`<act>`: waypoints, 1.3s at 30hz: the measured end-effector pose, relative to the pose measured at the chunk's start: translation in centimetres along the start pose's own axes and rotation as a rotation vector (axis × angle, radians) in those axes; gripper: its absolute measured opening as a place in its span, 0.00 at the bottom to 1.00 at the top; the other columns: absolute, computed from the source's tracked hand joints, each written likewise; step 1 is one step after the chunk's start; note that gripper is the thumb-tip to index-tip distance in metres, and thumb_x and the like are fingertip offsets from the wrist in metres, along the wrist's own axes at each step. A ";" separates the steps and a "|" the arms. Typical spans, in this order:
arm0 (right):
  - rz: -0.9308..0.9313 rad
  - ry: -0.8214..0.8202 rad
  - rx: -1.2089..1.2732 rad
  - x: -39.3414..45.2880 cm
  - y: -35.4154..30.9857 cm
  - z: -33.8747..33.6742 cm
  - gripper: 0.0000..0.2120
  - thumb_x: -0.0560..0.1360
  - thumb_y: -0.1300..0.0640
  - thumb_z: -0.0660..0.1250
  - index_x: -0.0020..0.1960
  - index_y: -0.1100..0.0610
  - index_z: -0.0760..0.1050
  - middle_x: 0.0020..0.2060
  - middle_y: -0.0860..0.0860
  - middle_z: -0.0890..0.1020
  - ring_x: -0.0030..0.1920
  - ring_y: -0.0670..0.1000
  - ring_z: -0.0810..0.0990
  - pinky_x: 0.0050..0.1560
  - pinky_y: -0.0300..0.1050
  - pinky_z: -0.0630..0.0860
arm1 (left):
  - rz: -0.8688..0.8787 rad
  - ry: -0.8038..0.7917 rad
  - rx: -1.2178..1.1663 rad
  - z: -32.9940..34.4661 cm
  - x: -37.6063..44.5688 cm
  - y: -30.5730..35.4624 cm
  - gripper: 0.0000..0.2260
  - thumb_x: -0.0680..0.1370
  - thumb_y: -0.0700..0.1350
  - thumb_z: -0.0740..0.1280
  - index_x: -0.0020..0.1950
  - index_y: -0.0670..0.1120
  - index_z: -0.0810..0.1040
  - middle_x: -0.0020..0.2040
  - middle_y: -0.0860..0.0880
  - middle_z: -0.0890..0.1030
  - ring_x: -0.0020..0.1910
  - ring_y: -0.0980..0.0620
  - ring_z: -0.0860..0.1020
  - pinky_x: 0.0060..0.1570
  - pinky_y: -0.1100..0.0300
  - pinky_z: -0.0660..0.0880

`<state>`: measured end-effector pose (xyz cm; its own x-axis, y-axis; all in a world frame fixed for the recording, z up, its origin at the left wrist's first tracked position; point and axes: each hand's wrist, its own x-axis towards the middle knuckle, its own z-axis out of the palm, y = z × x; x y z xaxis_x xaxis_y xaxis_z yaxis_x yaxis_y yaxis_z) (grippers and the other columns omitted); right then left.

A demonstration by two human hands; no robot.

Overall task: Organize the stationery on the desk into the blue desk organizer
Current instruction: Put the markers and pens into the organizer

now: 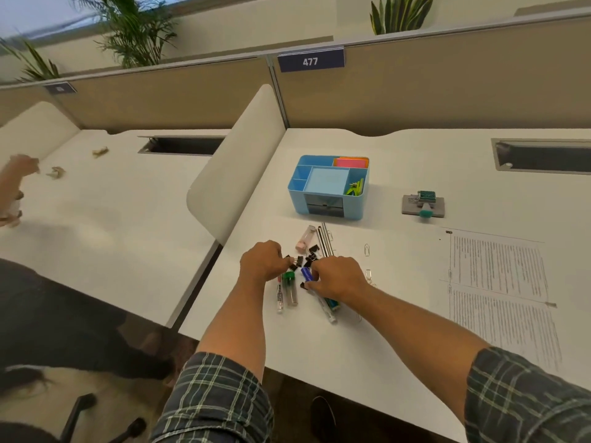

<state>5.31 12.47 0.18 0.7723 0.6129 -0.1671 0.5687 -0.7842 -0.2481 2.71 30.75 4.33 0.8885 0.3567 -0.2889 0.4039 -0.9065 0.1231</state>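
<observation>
- The left hand [262, 262] has its fingers curled onto small black binder clips [300, 261] in the pile; it seems to pinch one.
- The right hand [339, 278] has its fingers curled down over a blue-capped marker [307, 274] and a clip, gripping there.
- A green-capped marker [289, 284] and pens lie between and under the hands.
- The blue desk organizer [329, 187] stands farther back on the desk [399, 346], with bare surface between it and the pile.
- Printed sheets [499, 295] lie to the right, near the desk's front edge.
</observation>
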 end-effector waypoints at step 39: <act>-0.081 0.646 0.933 5.1 1.8 -9.3 0.16 0.80 0.55 0.67 0.66 0.52 0.66 0.39 0.50 0.80 0.41 0.49 0.82 0.45 0.44 0.83 | -0.055 0.432 -0.856 -4.9 3.5 1.1 0.04 0.71 0.45 0.69 0.45 0.48 0.78 0.39 0.49 0.83 0.39 0.47 0.83 0.40 0.51 0.82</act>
<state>12.89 13.29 7.79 0.8978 0.2821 0.3382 0.4000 -0.2007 -0.8943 7.35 32.08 8.14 0.7979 0.6016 0.0383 0.3180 -0.4741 0.8211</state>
